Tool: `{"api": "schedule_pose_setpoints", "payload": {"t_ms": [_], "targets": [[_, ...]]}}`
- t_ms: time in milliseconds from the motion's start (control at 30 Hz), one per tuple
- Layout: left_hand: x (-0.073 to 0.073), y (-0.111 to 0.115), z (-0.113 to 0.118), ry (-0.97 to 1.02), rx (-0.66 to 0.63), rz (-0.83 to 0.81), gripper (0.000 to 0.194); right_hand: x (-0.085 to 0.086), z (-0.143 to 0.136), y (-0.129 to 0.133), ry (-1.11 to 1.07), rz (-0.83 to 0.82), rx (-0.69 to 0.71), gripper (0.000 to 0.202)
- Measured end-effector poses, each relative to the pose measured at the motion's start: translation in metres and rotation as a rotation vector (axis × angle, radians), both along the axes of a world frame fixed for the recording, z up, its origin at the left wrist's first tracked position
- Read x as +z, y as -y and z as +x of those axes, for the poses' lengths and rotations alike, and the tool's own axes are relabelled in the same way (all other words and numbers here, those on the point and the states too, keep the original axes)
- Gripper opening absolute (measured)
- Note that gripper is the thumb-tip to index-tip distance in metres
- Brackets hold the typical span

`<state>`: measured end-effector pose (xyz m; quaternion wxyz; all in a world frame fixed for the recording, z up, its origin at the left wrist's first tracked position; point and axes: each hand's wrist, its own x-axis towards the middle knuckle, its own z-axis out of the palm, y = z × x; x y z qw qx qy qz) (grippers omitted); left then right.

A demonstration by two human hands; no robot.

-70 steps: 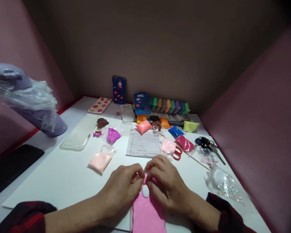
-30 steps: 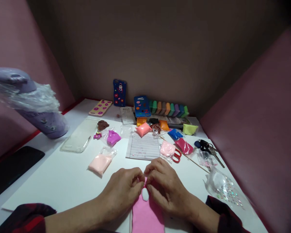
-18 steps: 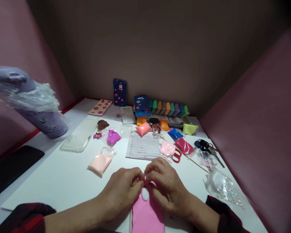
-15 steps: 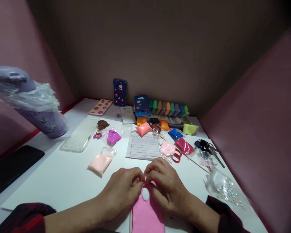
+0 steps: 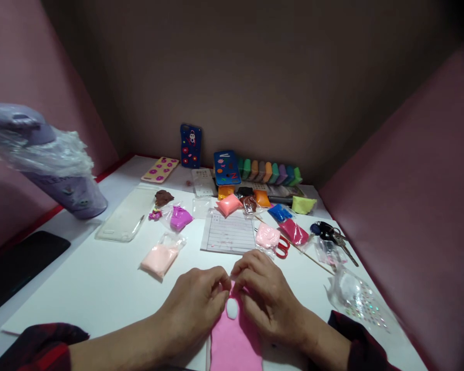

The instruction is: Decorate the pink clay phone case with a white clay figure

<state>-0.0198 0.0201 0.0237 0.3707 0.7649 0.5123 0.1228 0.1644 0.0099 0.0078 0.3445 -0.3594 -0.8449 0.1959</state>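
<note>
A sheet of pink clay (image 5: 235,345) lies on what looks like a pale phone case at the front of the table. On it sits a white oval of clay (image 5: 232,309), with a thin darker pink clay strip (image 5: 229,296) along its upper edge. My left hand (image 5: 197,299) pinches at the strip, thumb and forefinger pressed together beside the oval's top. From the other side my right hand (image 5: 266,299) meets it, fingers bent and tips closed on the same spot. Both sets of fingertips nearly touch and partly hide the strip and the sheet's far end.
Ahead lie a lined notepad (image 5: 230,232), packets of coloured clay such as a peach one (image 5: 160,260), and red-handled scissors (image 5: 282,247). A clear phone case (image 5: 119,224) is at left. Keys (image 5: 332,234) and a gem-sticker bag (image 5: 358,299) are at right. A purple tumbler (image 5: 75,193) stands far left.
Hardly anything differs. Both hands stay at the top of the white oval, with only a slight shift of the fingertips.
</note>
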Motion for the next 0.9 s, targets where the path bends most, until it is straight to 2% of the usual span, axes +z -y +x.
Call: {"api": "schedule_pose_setpoints", "payload": {"t_ms": [433, 633, 767, 900], "targets": [[0.003, -0.003, 0.001, 0.031, 0.003, -0.021, 0.015, 0.003, -0.001, 0.000, 0.018, 0.012, 0.025, 0.015], [0.004, -0.001, -0.001, 0.080, 0.019, -0.053, 0.016, 0.000, 0.001, 0.000, -0.087, 0.024, -0.023, 0.016], [0.005, -0.002, -0.002, 0.144, 0.039, -0.079, 0.013, 0.005, 0.002, 0.002, -0.255, 0.035, -0.127, 0.019], [0.006, -0.001, -0.003, 0.215, 0.087, -0.136, 0.012, 0.030, 0.017, 0.000, -0.239, 0.039, -0.399, 0.011]]}}
